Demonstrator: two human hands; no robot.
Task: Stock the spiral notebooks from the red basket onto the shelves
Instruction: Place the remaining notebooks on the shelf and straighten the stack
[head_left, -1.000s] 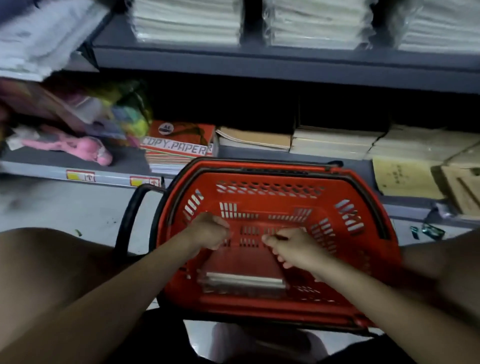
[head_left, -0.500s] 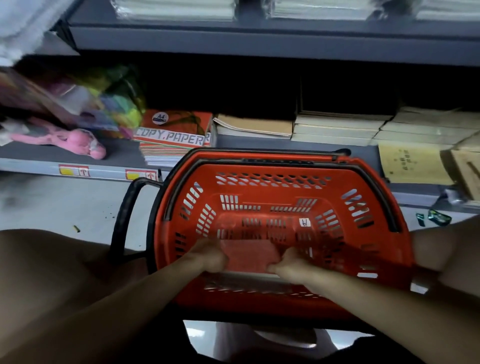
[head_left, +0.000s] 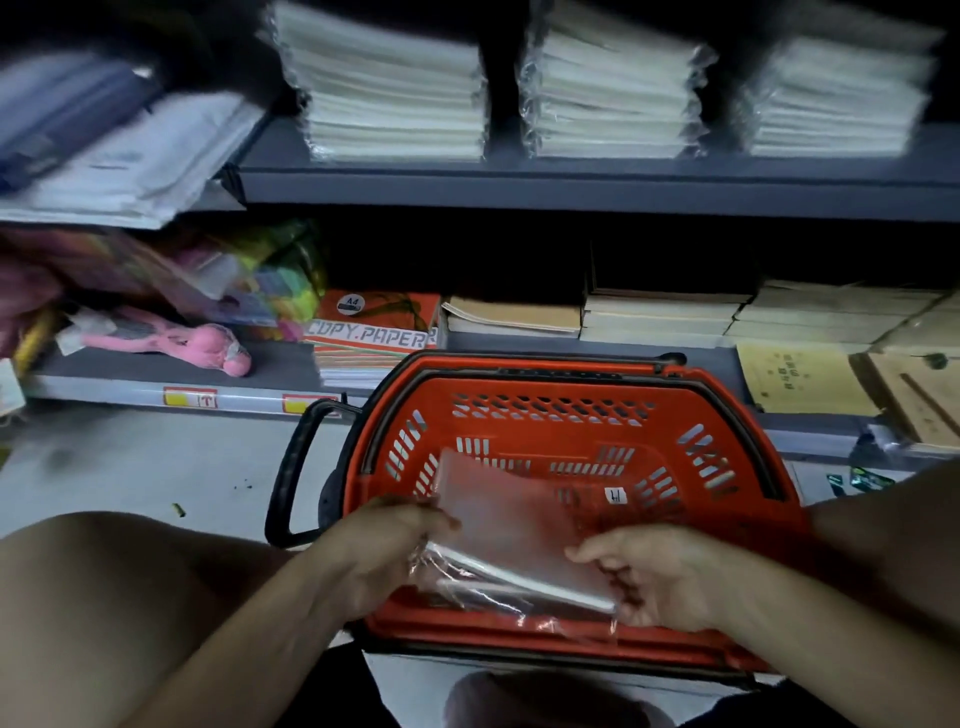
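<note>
Both of your hands hold one clear-wrapped pack over the near side of the red basket (head_left: 566, 395); your left hand (head_left: 379, 545) grips the pack's left edge with curled fingers, and your right hand (head_left: 649, 577) pinches its right end from below; the wrapped pack of notebooks (head_left: 509, 540) is tilted, its far corner raised above the basket's floor, with loose plastic film trailing over the basket's near rim; the basket sits on the floor, its black handle (head_left: 291, 467) folded out to its left; just beyond the basket, on the lower shelf (head_left: 280, 364), lies a copy paper ream (head_left: 374, 332); left of the basket on that shelf rests a pink toy (head_left: 208, 345); above the basket, the upper shelf (head_left: 571, 187) carries wrapped white paper stacks (head_left: 395, 88).
</note>
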